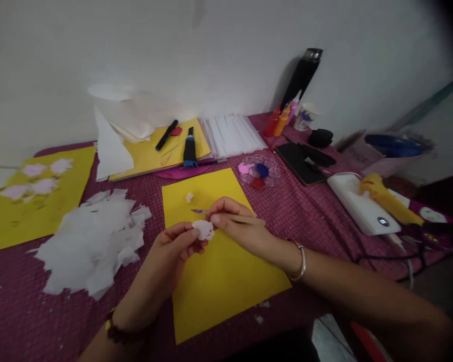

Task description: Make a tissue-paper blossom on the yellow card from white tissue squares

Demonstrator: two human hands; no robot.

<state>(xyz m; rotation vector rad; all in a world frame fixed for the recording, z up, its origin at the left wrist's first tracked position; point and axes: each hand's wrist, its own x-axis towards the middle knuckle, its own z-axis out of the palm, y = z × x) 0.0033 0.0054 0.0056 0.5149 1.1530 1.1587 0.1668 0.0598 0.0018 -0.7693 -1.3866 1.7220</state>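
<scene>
Nearest us, the close edge of the yellow sheet slants upward to the right, with small white scraps just off it on the checked cloth. Over the sheet's middle, our left hand pinches a small white paper piece between thumb and fingers, raised above the yellow. Our right hand grips a brush narrowly, its tip pointing left past the paper's far edge; we cannot tell whether the right fingers touch the paper too.

Left of the sheet, a loose heap of white paper lies near its edge, with a strip of cloth between them. To the right, a wider stretch of cloth runs from our right forearm to the white power bank.

Farther, a white crumpled bit sits on the sheet, short of its far edge. Just beyond the far right corner stands the clear palette; farther left, a cutter rests on stacked yellow paper. Farthest, a black flask leans toward the wall.
</scene>
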